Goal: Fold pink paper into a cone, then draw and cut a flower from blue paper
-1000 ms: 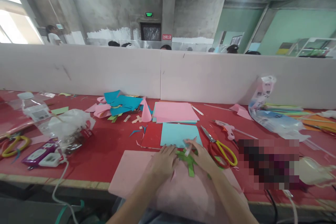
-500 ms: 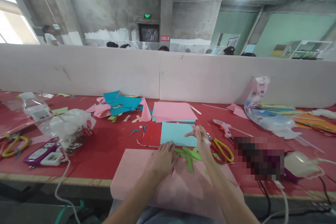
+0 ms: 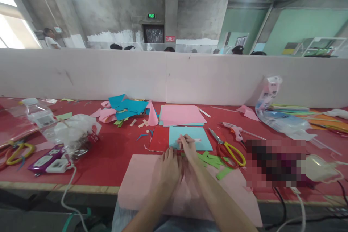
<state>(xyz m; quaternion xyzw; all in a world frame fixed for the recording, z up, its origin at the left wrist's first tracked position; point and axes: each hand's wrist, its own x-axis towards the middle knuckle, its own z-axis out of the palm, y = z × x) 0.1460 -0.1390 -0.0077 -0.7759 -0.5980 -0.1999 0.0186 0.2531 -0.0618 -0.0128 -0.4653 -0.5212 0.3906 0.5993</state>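
Note:
A light blue sheet of paper [image 3: 202, 134] lies on the red tabletop, its left side next to a red sheet [image 3: 159, 139]. My right hand [image 3: 187, 146] pinches a pale pen [image 3: 197, 140] over the left part of the blue sheet. The pen lies at a low slant, its tip pointing left; whether it touches the paper I cannot tell. My left hand [image 3: 170, 161] rests with fingers stretched out at the sheet's lower left edge. Beneath my forearms spreads a large pink sheet [image 3: 141, 177]. Green paper strips [image 3: 212, 160] lie just right of my right wrist.
Scissors [image 3: 228, 148] and a pink glue gun [image 3: 233, 129] lie to the right. Behind the blue sheet is a pink paper stack [image 3: 182, 115]. Paper scraps [image 3: 130, 108], a plastic bottle [image 3: 38, 112] and a purple device [image 3: 49, 159] are at left. A white partition [image 3: 122, 76] stands behind.
My right hand has moved left and down, bringing the pen from the blue sheet's right side to its left part. My left hand stays near the sheet's lower left edge.

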